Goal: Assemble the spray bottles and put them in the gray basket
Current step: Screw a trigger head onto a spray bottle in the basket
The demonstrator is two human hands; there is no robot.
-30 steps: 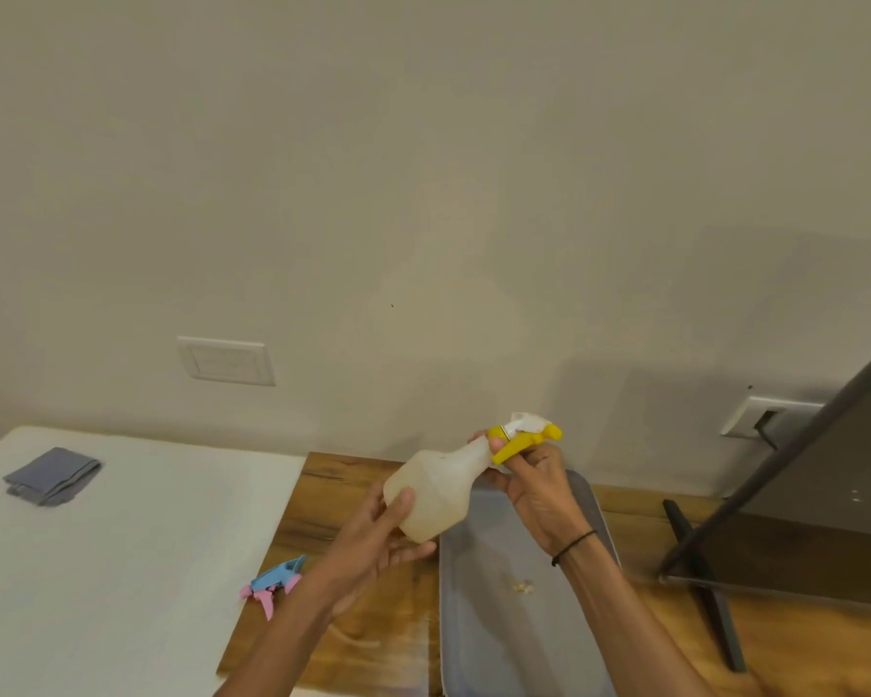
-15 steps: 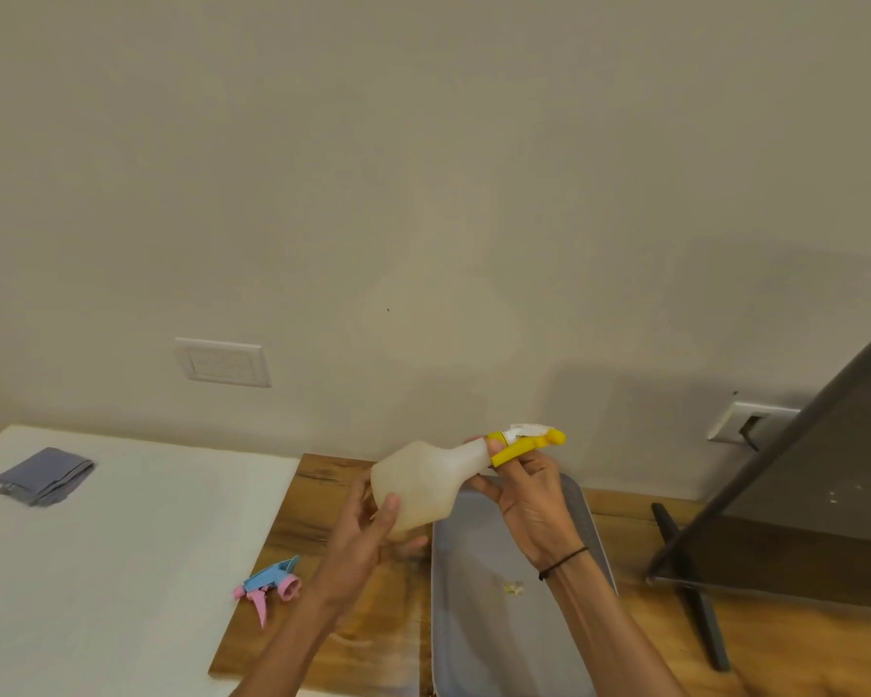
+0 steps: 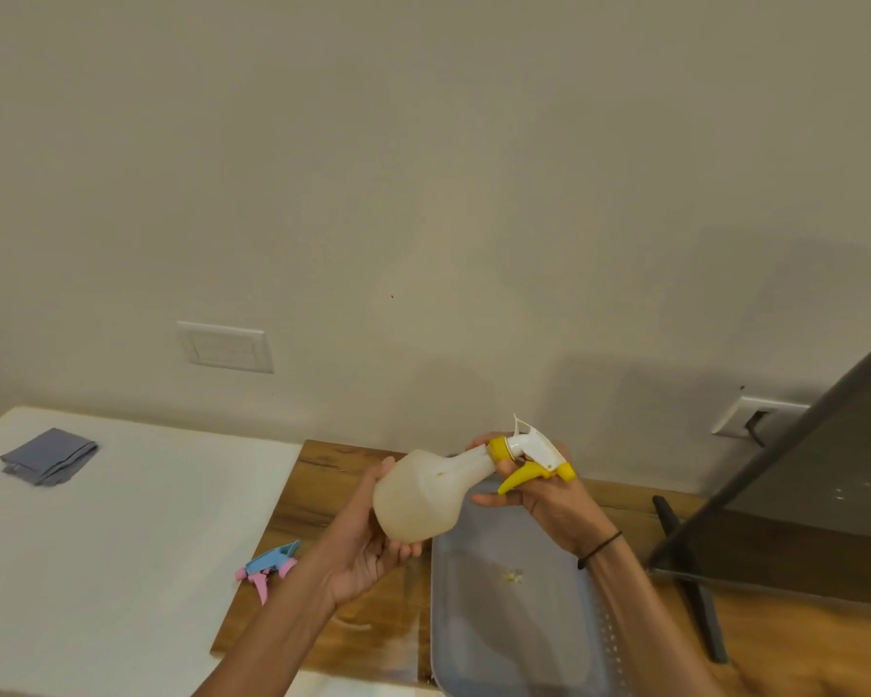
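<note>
Bottle (image 3: 423, 495) is lying tilted in midair between my hands, over the basket's (image 3: 594, 641) far left corner. My left hand (image 3: 368, 550) is cupping its base, fingers curled round it; my right hand (image 3: 539, 500) is gripping the yellow-white sprayer (image 3: 529, 457) at the neck. Another sprayer (image 3: 267, 568) is lying left on the table (image 3: 323, 500); basket is lying open below.

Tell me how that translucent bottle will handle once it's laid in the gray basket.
The bottle looks empty, so probably light. Its rounded body would likely roll if laid on its side in the gray basket, though the yellow-and-white sprayer may stop it. The plastic looks thin, so probably squeezable.
</note>
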